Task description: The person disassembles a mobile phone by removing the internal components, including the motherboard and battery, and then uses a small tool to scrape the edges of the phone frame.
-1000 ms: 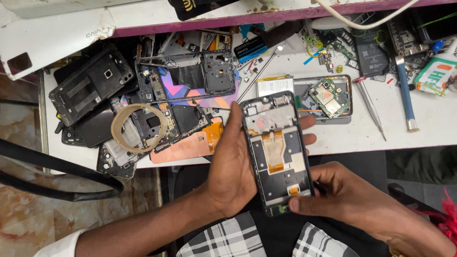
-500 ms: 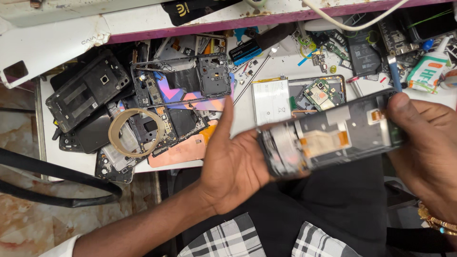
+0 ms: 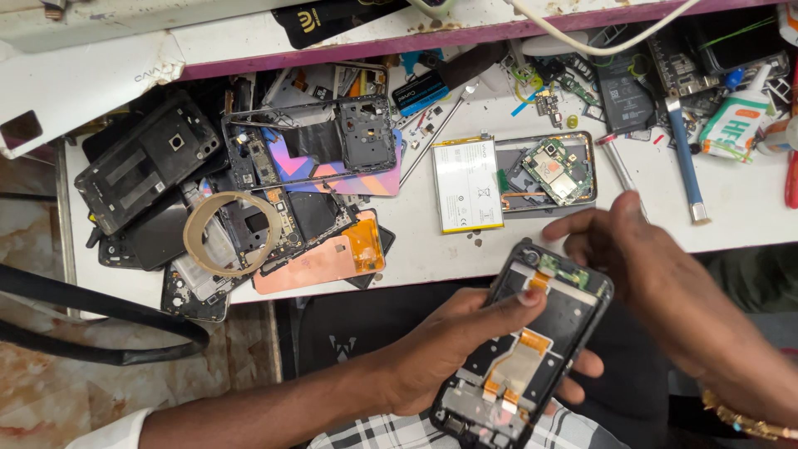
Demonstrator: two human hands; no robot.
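Observation:
An opened black phone frame with orange flex cables shows its inside, tilted over my lap. My left hand grips it from the left, thumb laid across the upper part and fingers under it. My right hand hovers at the frame's top right corner, fingers spread, its fingertips close to the small green board there. Whether they touch it is unclear. On the white bench above lie a white phone battery and a grey tray holding a green circuit board.
A heap of dismantled phone frames and back covers fills the bench's left half, with a roll of tape on it. Screwdrivers, a glue bottle and small parts lie at the right. A black cable curves at the lower left.
The phone frame swung from upright to crosswise, then back to a diagonal lower over my lap. My right hand left its lower end and now hovers at its top corner.

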